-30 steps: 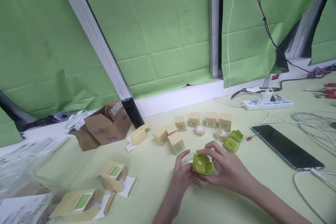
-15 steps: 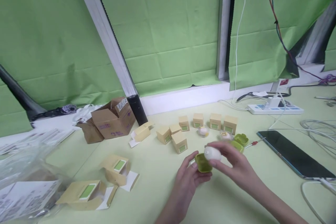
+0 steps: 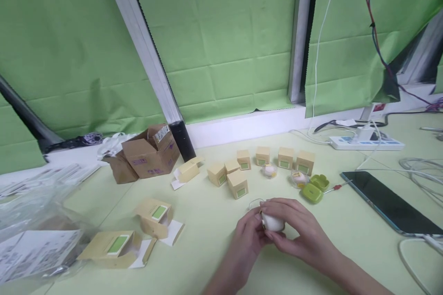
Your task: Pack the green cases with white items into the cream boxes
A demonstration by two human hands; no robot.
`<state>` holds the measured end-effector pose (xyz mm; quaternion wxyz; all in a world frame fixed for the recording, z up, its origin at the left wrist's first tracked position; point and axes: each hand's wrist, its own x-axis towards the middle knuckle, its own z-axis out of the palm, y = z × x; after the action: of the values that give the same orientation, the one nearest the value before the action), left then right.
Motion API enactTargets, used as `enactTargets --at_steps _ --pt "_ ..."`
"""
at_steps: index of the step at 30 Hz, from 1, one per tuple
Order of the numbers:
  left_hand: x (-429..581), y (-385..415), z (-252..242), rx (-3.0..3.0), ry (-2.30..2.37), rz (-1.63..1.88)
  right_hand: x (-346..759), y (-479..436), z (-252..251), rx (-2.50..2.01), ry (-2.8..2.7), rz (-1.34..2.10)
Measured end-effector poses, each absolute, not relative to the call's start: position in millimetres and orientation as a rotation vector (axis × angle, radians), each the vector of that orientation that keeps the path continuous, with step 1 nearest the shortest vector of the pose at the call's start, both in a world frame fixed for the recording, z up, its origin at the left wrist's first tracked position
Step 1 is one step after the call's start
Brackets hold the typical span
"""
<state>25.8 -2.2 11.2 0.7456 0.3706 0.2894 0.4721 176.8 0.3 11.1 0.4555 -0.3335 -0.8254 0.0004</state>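
Cupping white case (image 3: 273, 222), both hands (image 3: 297, 233) curled.

White rounded piece (image 3: 273, 222), lime-green case (image 3: 315, 188), tan boxes (image 3: 237, 184) with green labels, black phone (image 3: 389, 202), green backdrop (image 3: 221, 41)

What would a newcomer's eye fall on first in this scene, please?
Most likely the two hands at the near middle of the pale green table: the left hand and right hand cup a small white rounded object between them. Just beyond lies a cluster of small tan boxes with green labels, and to their right an open green case beside a dark phone.
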Motion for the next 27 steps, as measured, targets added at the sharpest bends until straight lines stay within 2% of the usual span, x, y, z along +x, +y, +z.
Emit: enactTargets --at_steps 12,27 --pt "26.8 -4.6 7.0 0.853 0.69 1.037 168.3 -2.8 10.7 -0.771 -2.048 0.256" --pt "23.3 -3.6 15.3 0.878 0.548 1.017 186.4 3.3 9.3 -0.772 -2.194 0.198"
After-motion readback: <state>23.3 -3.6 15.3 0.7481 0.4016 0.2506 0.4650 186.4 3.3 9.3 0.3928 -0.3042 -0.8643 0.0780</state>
